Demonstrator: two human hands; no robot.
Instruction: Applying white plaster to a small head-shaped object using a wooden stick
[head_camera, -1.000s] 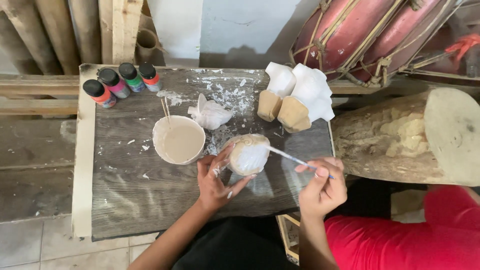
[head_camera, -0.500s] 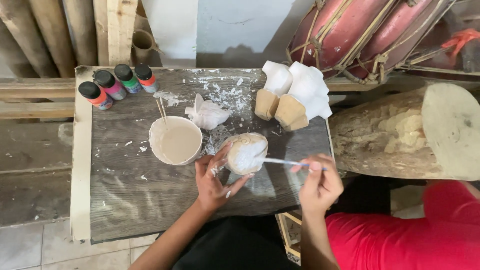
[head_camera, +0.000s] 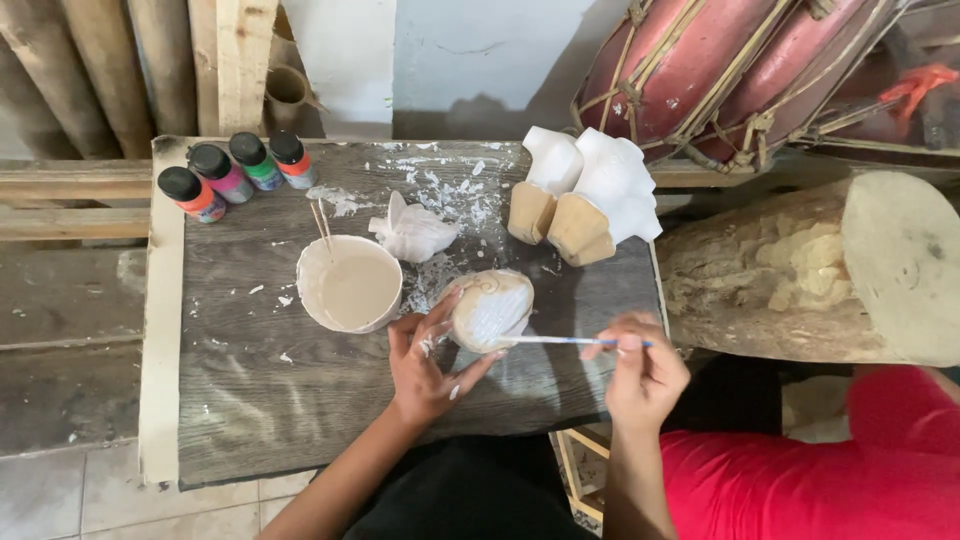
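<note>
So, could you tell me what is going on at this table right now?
A person is painting a small carved wooden piece white. The left hand holds it just above the wooden board, and the right hand holds a thin brush with its tip at the piece's lower edge. A bowl of pale paint sits beside it, with four small paint bottles at the board's far left corner and two white-coated carvings at the back.

Rounded white-coated carving (head_camera: 490, 310) held above board; thin blue-handled brush (head_camera: 570, 342) touching its lower edge.
</note>
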